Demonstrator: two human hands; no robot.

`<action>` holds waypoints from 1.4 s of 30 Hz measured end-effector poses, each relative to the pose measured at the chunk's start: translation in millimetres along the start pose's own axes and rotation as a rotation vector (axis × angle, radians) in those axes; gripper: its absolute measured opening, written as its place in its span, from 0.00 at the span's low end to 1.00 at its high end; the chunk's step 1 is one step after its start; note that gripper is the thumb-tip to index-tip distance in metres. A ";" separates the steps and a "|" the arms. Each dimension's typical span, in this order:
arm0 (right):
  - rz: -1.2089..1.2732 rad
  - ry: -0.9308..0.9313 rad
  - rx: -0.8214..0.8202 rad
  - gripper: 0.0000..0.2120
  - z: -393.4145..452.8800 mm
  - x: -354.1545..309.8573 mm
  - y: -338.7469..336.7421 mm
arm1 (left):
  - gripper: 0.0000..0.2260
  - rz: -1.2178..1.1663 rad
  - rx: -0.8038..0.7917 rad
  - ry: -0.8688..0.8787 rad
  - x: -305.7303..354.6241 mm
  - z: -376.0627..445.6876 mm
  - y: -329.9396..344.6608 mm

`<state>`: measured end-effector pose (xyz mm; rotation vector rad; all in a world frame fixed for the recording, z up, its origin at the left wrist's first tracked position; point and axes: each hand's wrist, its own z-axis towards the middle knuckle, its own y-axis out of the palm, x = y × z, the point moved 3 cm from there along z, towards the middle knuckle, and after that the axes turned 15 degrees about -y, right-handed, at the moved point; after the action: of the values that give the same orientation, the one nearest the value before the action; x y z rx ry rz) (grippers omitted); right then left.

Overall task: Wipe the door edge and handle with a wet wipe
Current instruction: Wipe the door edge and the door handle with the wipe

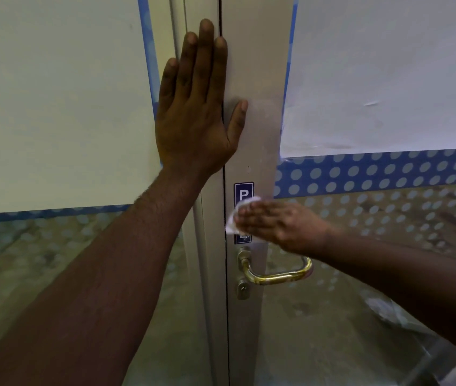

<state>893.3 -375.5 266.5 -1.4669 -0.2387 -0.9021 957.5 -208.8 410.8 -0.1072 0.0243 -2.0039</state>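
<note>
A grey metal door edge [254, 79] runs top to bottom in the middle of the view. My left hand [196, 107] lies flat across the seam between frame and door, fingers spread and pointing up. Lower down, my right hand [279, 224] presses a white wet wipe [233, 218] against the door edge, over a blue vertical PULL sticker [243, 192]. The hand is blurred and covers most of the wipe. Just below it sits a brass lever handle [276, 275], with a keyhole plate [243, 288] underneath. The handle is not touched.
Glass panels flank the door edge, with white paper sheets [388, 73] behind the glass and a blue dotted film band [374, 171]. The fixed frame [207, 274] stands left of the dark seam.
</note>
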 end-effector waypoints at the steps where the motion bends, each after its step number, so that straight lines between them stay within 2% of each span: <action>1: 0.033 -0.043 -0.054 0.28 -4.0 -10.9 4.0 | 0.31 -0.002 -0.011 0.004 0.5 -0.1 -0.5; 4: 0.025 -0.037 -0.065 0.25 -5.4 -10.7 -1.2 | 0.31 0.011 -0.032 0.007 0.9 -1.4 -1.3; 7: -0.011 0.210 0.113 0.25 5.3 19.7 -21.4 | 0.31 0.013 -0.017 -0.005 0.6 -1.3 -0.8; 8: -0.023 0.238 0.159 0.23 6.9 26.3 -24.9 | 0.31 0.008 -0.008 -0.008 0.5 -1.0 -0.8; 10: -0.069 0.157 0.141 0.25 7.6 17.9 -19.0 | 0.30 -0.004 -0.005 -0.009 1.0 -1.1 -0.2; 12: -0.055 -0.023 -0.019 0.27 4.6 -12.7 -3.8 | 0.30 -0.011 -0.016 0.000 1.2 -0.8 -0.6; 14: 0.026 -0.106 -0.146 0.25 -0.3 -33.6 4.8 | 0.31 -0.001 -0.030 0.009 0.4 -0.9 -1.9; 16: 0.046 -0.078 -0.087 0.25 0.4 -19.2 -0.5 | 0.31 0.014 -0.025 0.008 -0.1 -1.3 -2.7; 20: -0.014 0.112 0.099 0.24 1.8 18.9 -18.9 | 0.31 -0.001 0.001 0.002 1.4 -1.1 0.1; 26: 0.104 -0.110 -0.090 0.24 1.0 -13.6 -9.4 | 0.31 -0.001 -0.010 -0.005 1.5 -1.0 -0.2; 29: 0.018 0.087 0.080 0.23 2.7 24.5 -31.3 | 0.31 0.004 -0.012 -0.002 1.2 -1.8 0.8; 31: -0.046 0.141 0.164 0.22 4.9 38.8 -37.2 | 0.31 0.012 0.001 -0.003 0.9 -2.4 1.4; 33: -0.034 0.072 0.127 0.25 5.1 22.4 -24.8 | 0.31 -0.002 0.003 -0.002 2.0 -2.0 1.2; 37: 0.090 -0.116 -0.101 0.25 -8.2 -26.8 -1.8 | 0.32 0.015 -0.023 -0.005 0.0 -0.6 -0.8; 39: 0.105 -0.054 -0.046 0.25 -8.5 -9.9 -7.2 | 0.32 0.019 -0.020 -0.001 0.7 -1.7 -0.9; 42: -0.024 0.130 0.158 0.22 -0.6 31.0 -27.3 | 0.32 0.019 -0.011 0.000 1.0 -1.9 1.1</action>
<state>896.0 -383.8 306.9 -1.2568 -0.2264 -0.9718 957.9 -210.3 408.9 -0.1139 0.0360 -1.9849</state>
